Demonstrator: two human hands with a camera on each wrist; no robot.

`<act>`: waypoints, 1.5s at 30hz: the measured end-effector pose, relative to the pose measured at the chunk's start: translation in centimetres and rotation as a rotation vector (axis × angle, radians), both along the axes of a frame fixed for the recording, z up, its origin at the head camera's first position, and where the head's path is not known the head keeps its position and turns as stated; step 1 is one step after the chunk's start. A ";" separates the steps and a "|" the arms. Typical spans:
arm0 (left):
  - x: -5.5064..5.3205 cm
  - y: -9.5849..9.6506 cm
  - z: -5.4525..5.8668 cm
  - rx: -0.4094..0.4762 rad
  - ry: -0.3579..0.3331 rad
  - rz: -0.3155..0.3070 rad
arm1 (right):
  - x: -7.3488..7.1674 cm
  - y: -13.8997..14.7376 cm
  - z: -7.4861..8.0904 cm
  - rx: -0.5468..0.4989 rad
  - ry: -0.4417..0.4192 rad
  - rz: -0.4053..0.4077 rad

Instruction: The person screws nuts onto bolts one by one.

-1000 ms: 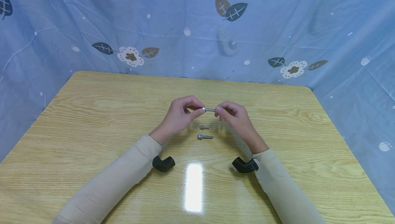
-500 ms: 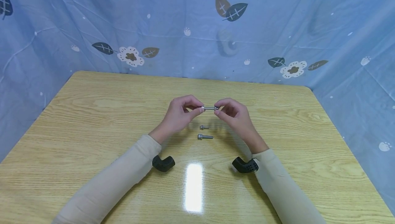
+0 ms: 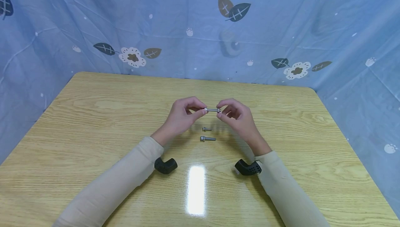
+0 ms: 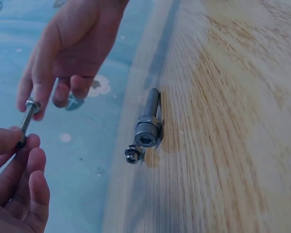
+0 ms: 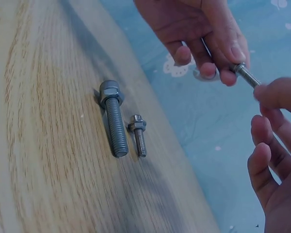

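In the head view my left hand (image 3: 184, 115) pinches the head end of a slim metal bolt (image 3: 212, 110), held level above the table. A small nut (image 3: 218, 110) sits near the bolt's other end, with the thumb and index finger of my right hand (image 3: 239, 117) around it. The left wrist view shows the nut (image 4: 33, 104) on the shank between those fingertips. In the right wrist view bare thread of the bolt (image 5: 248, 76) shows between both hands; the right thumb hides the nut. Below lie a small bolt (image 3: 207, 129) and a thicker socket-head bolt (image 3: 208, 138), each with a nut by its head.
The wooden table (image 3: 125, 115) reaches back to a blue patterned curtain (image 3: 187, 18). A black curved wrist piece (image 3: 166, 166) sits at the left cuff, and a matching black piece (image 3: 248, 167) at the right cuff.
The right fingers, which covered the bolt's end, have shifted slightly and parted, so the nut now shows between them. The left hand and the bolts on the table have stayed put.
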State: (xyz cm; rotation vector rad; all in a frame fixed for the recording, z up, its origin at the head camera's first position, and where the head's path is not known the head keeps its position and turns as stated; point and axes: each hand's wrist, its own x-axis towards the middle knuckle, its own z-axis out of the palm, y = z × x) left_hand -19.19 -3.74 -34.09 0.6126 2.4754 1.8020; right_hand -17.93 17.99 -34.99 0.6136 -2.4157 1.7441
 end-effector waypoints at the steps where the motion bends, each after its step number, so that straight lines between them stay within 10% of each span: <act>1: 0.0 0.0 0.0 -0.003 -0.001 0.002 | 0.0 0.0 0.0 0.000 0.005 0.003; 45: 0.1 -0.1 0.2 0.000 -0.016 0.013 | 0.0 0.1 0.0 0.018 0.014 0.003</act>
